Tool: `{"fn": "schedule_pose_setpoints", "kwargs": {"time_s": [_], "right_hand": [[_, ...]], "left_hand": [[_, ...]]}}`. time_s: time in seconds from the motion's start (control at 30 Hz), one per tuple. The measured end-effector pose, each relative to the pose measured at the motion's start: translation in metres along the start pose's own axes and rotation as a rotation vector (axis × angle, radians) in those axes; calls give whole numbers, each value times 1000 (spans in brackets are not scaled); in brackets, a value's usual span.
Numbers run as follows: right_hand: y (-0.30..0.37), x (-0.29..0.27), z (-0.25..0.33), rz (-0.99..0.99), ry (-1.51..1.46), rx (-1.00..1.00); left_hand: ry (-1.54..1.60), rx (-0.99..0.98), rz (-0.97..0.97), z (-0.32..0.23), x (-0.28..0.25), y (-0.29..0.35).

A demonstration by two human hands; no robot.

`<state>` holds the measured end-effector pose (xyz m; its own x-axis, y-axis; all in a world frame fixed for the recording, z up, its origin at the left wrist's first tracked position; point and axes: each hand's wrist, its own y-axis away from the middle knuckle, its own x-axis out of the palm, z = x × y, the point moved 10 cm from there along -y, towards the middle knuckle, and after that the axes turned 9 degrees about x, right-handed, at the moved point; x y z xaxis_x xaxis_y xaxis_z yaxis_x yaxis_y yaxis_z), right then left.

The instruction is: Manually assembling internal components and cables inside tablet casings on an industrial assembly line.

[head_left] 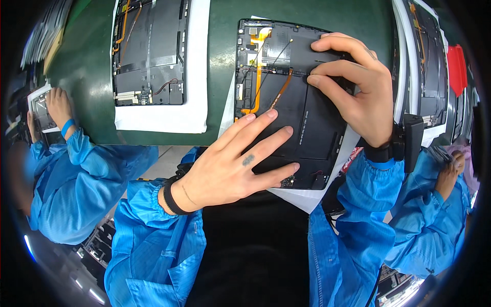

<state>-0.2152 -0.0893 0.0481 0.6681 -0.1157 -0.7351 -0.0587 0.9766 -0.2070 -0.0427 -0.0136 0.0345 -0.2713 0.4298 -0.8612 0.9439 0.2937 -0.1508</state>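
Note:
A black tablet housing (pixel 286 151) with its inside exposed lies slightly turned in front of me. Along its left side runs an orange flex cable (pixel 258 84); a narrower brown-orange flex cable (pixel 282 90) slants down from near the middle. My left hand (pixel 232 161) rests over the housing's lower left with fingers spread, the index fingertip at the lower end of the narrower cable. Over the upper right part, my right hand (pixel 358 84) has thumb and index fingertips pressed together at the surface. Whatever they pinch, if anything, is too small to make out.
Under the housing lies white paper (pixel 307 199) on a green table (pixel 220 71). Another opened tablet housing (pixel 148 61) sits on white sheets to the left, and one more (pixel 429 66) at the right near a red piece (pixel 456 69). Co-workers in blue work on both sides.

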Motion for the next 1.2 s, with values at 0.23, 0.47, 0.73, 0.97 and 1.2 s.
{"fn": "schedule_pose_setpoints", "kwargs": {"time_s": [0.23, 0.47, 0.73, 0.97, 1.2], "right_hand": [[0, 0, -1, -9, 0, 5], [1, 1, -2, -10, 2, 14], [2, 3, -5, 31, 18, 49], [3, 4, -4, 36, 8, 63], [2, 0, -3, -10, 5, 20]], "left_hand": [[9, -2, 12, 1, 2, 0], [5, 1, 22, 1, 1, -1], [-5, 12, 7, 2, 2, -4], [17, 26, -26, 2, 0, -5], [4, 57, -37, 2, -5, -10]]}}
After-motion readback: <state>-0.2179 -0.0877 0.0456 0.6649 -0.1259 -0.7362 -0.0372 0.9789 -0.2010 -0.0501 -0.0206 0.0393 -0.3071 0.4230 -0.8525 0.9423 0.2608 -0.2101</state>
